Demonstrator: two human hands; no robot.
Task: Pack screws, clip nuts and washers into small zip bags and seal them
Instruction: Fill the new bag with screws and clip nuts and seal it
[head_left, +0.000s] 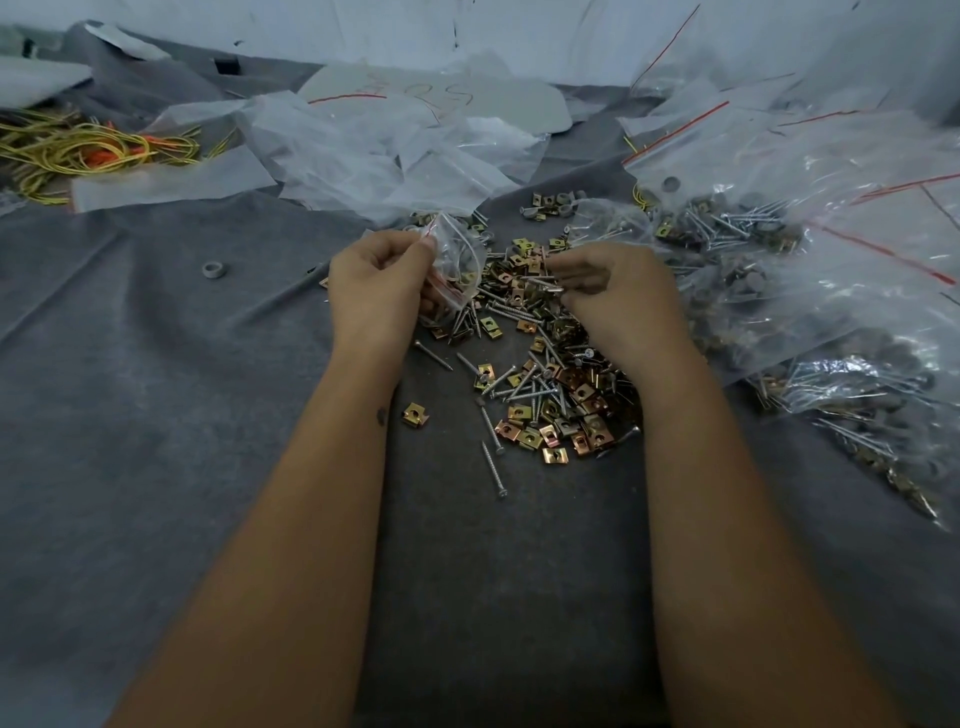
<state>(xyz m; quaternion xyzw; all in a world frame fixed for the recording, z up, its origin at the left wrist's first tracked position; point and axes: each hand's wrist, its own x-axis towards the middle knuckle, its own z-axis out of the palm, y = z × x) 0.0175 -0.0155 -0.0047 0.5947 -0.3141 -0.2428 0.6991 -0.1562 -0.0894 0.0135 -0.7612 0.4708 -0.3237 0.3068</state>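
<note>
A heap of brass clip nuts (558, 410) mixed with silver screws (491, 462) lies on the grey cloth between my forearms. My left hand (374, 286) grips a small clear zip bag (457, 260) with a red seal line, held up over the far side of the heap. A few parts show inside the bag. My right hand (613, 291) hovers over the heap, its fingers curled and pinching screws (545, 283) that point towards the bag. A single grey washer (210, 270) lies apart on the left.
Filled zip bags (810, 291) of screws, nuts and washers are piled at the right. Empty clear bags (374, 150) lie crumpled at the back. Yellow and orange wires (93, 150) sit at the far left. A white wall closes the back.
</note>
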